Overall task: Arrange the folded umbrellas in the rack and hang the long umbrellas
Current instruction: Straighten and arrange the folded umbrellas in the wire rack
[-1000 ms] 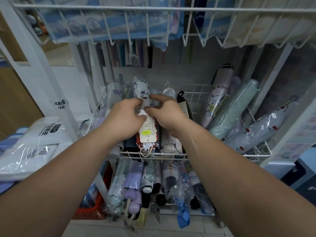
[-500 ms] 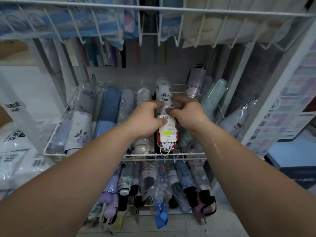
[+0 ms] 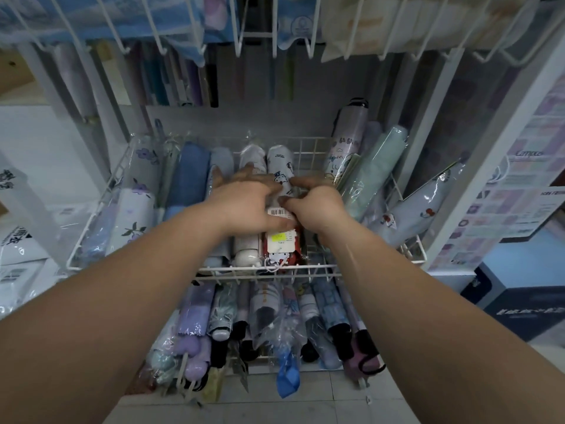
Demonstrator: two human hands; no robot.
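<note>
While both my hands are on the cat-print umbrella (image 3: 279, 165), it lies lengthways in the middle wire basket (image 3: 324, 266), its tip pointing away from me and its red handle end, with the price tag (image 3: 279, 238), against the front rim. My left hand (image 3: 244, 206) lies over its left side, with the fingers (image 3: 260, 179) draped across the top and blurred, and the thumb pressed beside the barcode label. My right hand (image 3: 316, 209) curls round its right side. Both sets of fingers are therefore closed narrowly on this one umbrella. On its left it touches a white umbrella (image 3: 252, 154). On its right a bare stretch of basket separates it from the mint umbrella (image 3: 376, 166), which leans tilted against the side.

I judge it light and stiff along its length, a firm roll around the folded shaft. If it is sleeved in clear plastic like its neighbours, that skin will be slick and will slide under a loose grip. The tag seems to hang on a thin string, so I would not pull there. The best hold is around the middle of the body, thumb on one side and fingers on the other, squeezed just enough that nothing slips.
</note>
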